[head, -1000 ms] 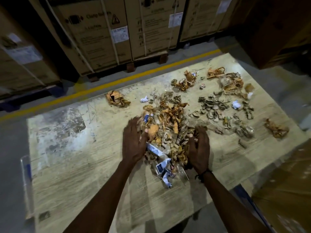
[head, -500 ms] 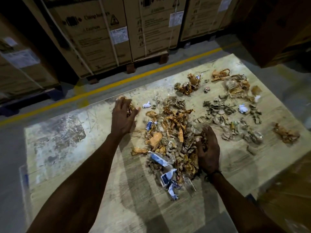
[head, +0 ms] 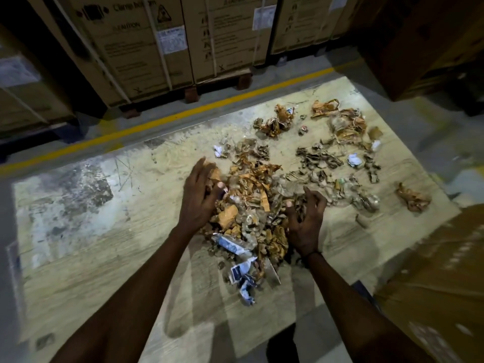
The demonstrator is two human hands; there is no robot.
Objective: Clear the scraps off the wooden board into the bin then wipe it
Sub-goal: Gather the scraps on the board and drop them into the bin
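A pale wooden board [head: 104,258] fills the middle of the view. A heap of brown paper and cardboard scraps [head: 251,205] lies on it, with blue-and-white wrappers [head: 230,243] at its near end. My left hand [head: 199,197] presses a crumpled brown scrap [head: 212,174] against the heap's left side with nearly straight fingers. My right hand [head: 305,221] is on the heap's right side, its fingers curled into dark scraps. Looser scraps [head: 319,158] are scattered further right and back.
A lone crumpled scrap [head: 413,197] lies near the board's right edge. A brown cardboard box [head: 432,284] stands at the near right. Strapped cartons on pallets [head: 136,48] stand behind a yellow floor line [head: 157,124]. The board's left half carries only worn stains.
My left hand reached out to the crumpled scrap at the far left, then dragged it back into the heap. My right hand stayed at the heap's right side, raking scraps inward.
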